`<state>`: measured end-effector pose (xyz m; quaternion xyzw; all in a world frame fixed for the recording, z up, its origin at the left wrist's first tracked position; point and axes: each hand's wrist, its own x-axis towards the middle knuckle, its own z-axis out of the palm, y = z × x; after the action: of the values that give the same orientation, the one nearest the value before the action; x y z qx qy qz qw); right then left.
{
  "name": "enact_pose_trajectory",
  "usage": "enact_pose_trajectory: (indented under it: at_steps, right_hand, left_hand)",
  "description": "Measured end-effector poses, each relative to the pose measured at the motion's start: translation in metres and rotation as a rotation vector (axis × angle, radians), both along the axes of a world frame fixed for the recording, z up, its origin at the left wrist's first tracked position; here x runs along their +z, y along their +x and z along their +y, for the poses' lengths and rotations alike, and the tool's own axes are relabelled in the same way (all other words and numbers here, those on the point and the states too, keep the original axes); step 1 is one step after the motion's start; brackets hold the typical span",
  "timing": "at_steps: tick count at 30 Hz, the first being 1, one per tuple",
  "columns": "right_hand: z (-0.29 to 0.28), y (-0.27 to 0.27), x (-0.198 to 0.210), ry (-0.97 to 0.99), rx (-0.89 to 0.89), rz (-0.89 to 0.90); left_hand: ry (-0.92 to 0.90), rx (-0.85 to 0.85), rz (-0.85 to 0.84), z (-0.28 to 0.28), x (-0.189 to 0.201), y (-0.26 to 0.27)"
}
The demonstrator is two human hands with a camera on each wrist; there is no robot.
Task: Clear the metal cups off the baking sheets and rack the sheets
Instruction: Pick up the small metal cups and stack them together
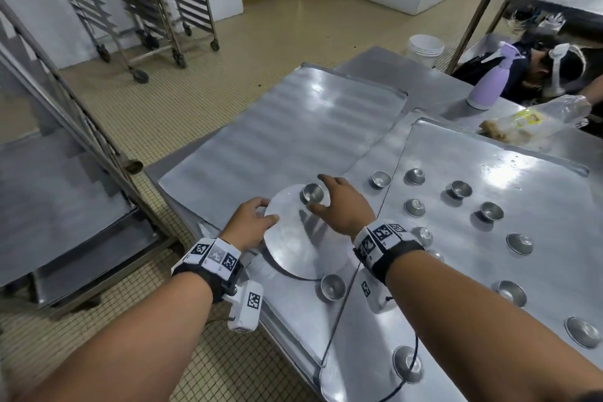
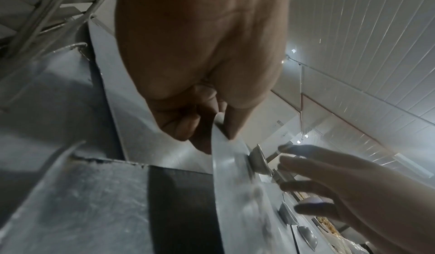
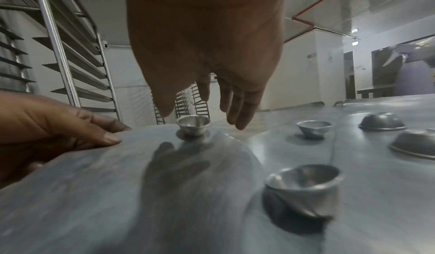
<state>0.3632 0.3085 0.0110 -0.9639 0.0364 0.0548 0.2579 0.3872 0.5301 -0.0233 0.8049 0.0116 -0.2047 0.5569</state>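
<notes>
The clearing of the cups is judged to be in hand, and early on: many cups are seen spread over the right-hand baking sheet (image 1: 509,173), some upright and some upside down, and none of the sheets on the tabletop (image 1: 375,65) has been racked yet. A round metal plate (image 1: 303,238) is held at its left edge by the left hand (image 1: 249,227), thumb on top and fingers curled beneath, as the left wrist view shows; the plate is lifted slightly above the left baking sheet (image 1: 287,127). One upright cup (image 1: 313,192) stands on the far part of the plate. The right hand (image 1: 342,206) is seen above and just beside that cup, its fingers spread and relaxed; nothing is held in its grip. Whether a fingertip touches the cup's rim cannot be told.

The plate appears to be used as a collecting tray. The next move is judged to call for the right hand to be carried to another cup, such as the one just beyond the plate (image 1: 381,179) or the one near its front edge (image 1: 332,286), while the plate is kept level so that the cup on it does not slide. The tray rack (image 1: 98,140) stands just to the left, where the sheets are to go once bare.
</notes>
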Motion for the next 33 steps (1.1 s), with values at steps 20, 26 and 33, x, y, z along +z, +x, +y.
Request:
enact_pose_trajectory:
  at_steps: [20, 26, 33]
  right_hand:
    - [-0.018, 0.007, -0.023, -0.268, -0.097, 0.147]
    - [0.008, 0.013, -0.003, -0.052, -0.092, 0.014]
    - [0.025, 0.011, 0.029, 0.608, -0.149, -0.165]
  left_hand:
    - [-0.012, 0.108, -0.002, 0.042, -0.002, 0.0]
    - [-0.175, 0.18, -0.002, 0.06, 0.027, 0.009]
    - [-0.049, 0.277, -0.267, 0.083, 0.054, 0.008]
